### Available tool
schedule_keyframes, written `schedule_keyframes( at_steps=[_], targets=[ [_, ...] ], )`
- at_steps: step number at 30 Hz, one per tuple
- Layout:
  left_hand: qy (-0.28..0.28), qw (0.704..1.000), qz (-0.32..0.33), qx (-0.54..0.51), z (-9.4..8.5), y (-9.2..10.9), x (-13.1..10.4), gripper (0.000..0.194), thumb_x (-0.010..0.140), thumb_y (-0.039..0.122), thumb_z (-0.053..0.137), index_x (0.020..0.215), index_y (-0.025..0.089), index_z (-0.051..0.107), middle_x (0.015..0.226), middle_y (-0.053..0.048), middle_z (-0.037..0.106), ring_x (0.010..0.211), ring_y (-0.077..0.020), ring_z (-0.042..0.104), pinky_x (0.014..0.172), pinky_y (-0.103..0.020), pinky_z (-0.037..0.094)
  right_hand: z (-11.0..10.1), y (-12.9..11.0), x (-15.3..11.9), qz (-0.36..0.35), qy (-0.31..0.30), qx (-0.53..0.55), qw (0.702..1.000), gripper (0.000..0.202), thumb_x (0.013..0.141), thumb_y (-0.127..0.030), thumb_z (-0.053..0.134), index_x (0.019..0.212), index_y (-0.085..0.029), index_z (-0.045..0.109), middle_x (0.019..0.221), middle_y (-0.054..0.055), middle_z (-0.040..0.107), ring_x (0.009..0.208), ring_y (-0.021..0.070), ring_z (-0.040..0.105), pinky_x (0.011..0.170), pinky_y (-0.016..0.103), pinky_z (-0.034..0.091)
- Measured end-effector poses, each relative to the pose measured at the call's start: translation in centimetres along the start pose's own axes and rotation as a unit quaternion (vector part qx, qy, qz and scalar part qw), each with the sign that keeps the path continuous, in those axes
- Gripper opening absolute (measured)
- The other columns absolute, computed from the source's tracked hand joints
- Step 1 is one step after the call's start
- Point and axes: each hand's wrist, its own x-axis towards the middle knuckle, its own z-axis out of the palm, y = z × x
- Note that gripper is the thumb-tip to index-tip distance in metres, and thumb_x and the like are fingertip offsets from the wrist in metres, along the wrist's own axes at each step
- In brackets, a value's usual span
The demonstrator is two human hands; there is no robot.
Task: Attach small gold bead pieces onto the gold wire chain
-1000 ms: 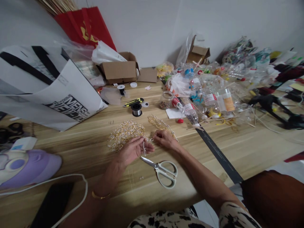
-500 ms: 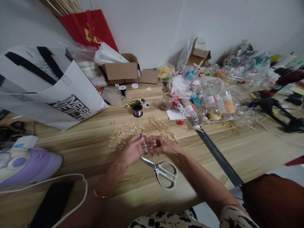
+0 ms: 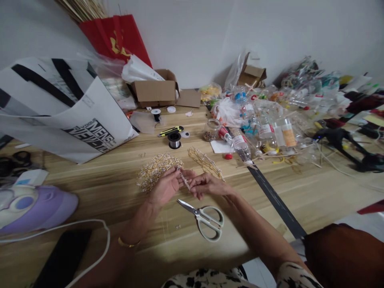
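A short silvery beaded chain [image 3: 184, 179] stretches at a slant between my two hands. My left hand [image 3: 168, 184], palm up, pinches its upper end between thumb and fingers. The lower end is between the thumb and fingertips of my right hand [image 3: 208, 185]. Behind my left hand lies a heap of gold and clear beaded chain [image 3: 157, 166]. Several gold chain strands [image 3: 205, 162] rest on the table beyond my right hand. Scissors with pale handles [image 3: 207, 219] lie partly open just in front of my hands, beside a tiny clear bead piece [image 3: 178, 227].
A wire spool [image 3: 174, 141], a yellow-black utility knife [image 3: 171, 131] and a cardboard box [image 3: 154, 91] sit farther back. Plastic bottles [image 3: 265, 130] crowd the right. A white paper bag [image 3: 87, 124], purple object [image 3: 45, 208] and dark phone-like slab [image 3: 64, 258] are on the left.
The beaded chain, which hung from my left hand, is now drawn out at a slant toward my right hand. My right fingers have closed on its lower end.
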Motion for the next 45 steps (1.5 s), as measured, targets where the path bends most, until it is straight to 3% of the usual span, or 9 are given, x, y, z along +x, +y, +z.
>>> schedule_keyframes(
  at_steps=[5,9,19,33,45],
  targets=[
    [-0.025,0.999,0.020,-0.019,-0.1,0.3,-0.1,0.011,0.084,0.016,0.056,0.093,0.013,0.062,0.097,-0.011,0.074,0.096,-0.0234,0.068,0.089,-0.037,0.049,-0.2,-1.9,-1.3,-0.007,-0.012,-0.042,0.999,0.029,0.080,-0.041,0.067,0.077,-0.012,0.063,0.066,0.000,0.061,0.055,0.0086,0.058,0.055,0.020,0.049],
    [-0.013,0.999,0.020,-0.041,-0.2,0.5,-0.2,0.019,0.086,0.021,0.055,0.103,0.015,0.062,0.099,-0.010,0.073,0.103,-0.0249,0.065,0.096,-0.041,0.045,0.0,-2.9,-2.1,-0.013,-0.001,-0.075,0.997,0.029,0.082,-0.041,0.064,0.081,-0.013,0.062,0.066,0.000,0.061,0.055,0.0090,0.057,0.056,0.021,0.049],
    [0.015,0.996,0.008,-0.089,-1.1,0.2,-0.1,0.030,0.092,0.026,0.046,0.118,0.016,0.057,0.110,-0.012,0.069,0.107,-0.0233,0.063,0.094,-0.039,0.046,-0.7,-5.0,-4.2,-0.020,0.032,-0.141,0.989,0.024,0.087,-0.038,0.059,0.083,-0.014,0.059,0.065,0.000,0.056,0.058,0.0097,0.054,0.055,0.021,0.044],
    [0.036,0.985,-0.054,-0.159,-2.7,-2.3,0.6,0.020,0.094,0.020,0.043,0.089,0.012,0.061,0.101,-0.013,0.072,0.097,-0.0203,0.067,0.084,-0.032,0.053,0.1,-7.0,-7.0,-0.025,0.105,-0.141,0.984,0.020,0.088,-0.035,0.058,0.081,-0.017,0.059,0.070,0.004,0.059,0.061,0.0142,0.057,0.058,0.027,0.046],
    [0.079,0.983,-0.085,-0.142,-3.2,-3.3,0.8,0.013,0.085,0.006,0.051,0.084,0.010,0.063,0.089,-0.011,0.074,0.088,-0.0203,0.071,0.072,-0.026,0.056,-0.6,-9.0,-5.3,-0.088,0.102,-0.104,0.985,0.019,0.093,-0.030,0.053,0.083,-0.014,0.055,0.069,0.002,0.060,0.059,0.0105,0.057,0.057,0.023,0.046]
  ],
)
